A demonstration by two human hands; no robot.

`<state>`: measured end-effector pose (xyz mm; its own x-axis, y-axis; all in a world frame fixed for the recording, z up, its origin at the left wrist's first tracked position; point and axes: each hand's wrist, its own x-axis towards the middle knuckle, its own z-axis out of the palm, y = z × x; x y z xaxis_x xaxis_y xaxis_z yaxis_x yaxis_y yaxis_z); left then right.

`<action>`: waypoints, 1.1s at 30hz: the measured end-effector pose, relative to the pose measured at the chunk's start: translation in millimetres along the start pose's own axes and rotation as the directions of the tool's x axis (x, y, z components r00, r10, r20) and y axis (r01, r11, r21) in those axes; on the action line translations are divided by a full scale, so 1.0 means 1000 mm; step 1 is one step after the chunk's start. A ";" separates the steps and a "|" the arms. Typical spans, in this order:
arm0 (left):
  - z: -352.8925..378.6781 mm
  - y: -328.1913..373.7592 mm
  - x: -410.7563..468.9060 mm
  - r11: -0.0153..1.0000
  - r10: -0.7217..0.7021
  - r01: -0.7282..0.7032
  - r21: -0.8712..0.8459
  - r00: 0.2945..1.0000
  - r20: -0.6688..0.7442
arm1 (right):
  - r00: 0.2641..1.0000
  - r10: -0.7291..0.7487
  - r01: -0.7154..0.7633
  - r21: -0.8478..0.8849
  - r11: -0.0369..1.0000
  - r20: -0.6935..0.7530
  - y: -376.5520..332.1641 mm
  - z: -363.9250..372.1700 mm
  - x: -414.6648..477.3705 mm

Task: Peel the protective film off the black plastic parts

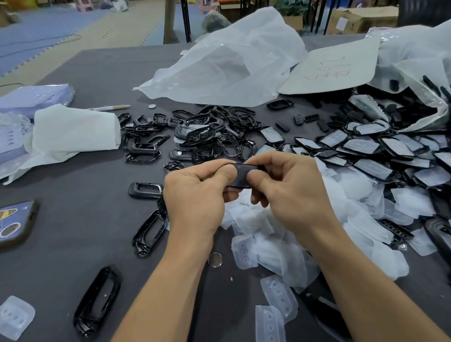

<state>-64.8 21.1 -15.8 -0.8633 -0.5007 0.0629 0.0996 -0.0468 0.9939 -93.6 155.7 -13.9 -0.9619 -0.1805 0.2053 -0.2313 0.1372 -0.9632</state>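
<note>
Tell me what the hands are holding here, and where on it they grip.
Both hands hold one black plastic part: the left hand pinches its left end, the right hand its right end.

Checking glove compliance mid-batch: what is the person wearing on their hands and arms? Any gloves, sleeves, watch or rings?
Nothing visible. The left hand and right hand are ungloved. The left forearm and right forearm are uncovered to the picture's lower edge; no sleeve shows. No watch, bracelet or ring shows.
</note>
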 end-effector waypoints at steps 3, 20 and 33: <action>0.000 -0.002 0.002 1.000 -0.007 0.007 0.003 1.000 -0.023 | 0.998 0.034 -0.039 0.114 0.993 0.050 0.000 -0.004 0.002; -0.004 -0.007 0.002 0.989 -0.127 0.126 -0.076 0.992 -0.018 | 0.979 -0.200 0.195 -0.516 0.834 0.045 -0.008 0.000 -0.011; -0.025 0.017 -0.007 0.995 -0.034 0.040 0.094 0.998 -0.062 | 0.920 0.122 -0.378 -0.757 0.533 -0.373 -0.009 -0.113 0.056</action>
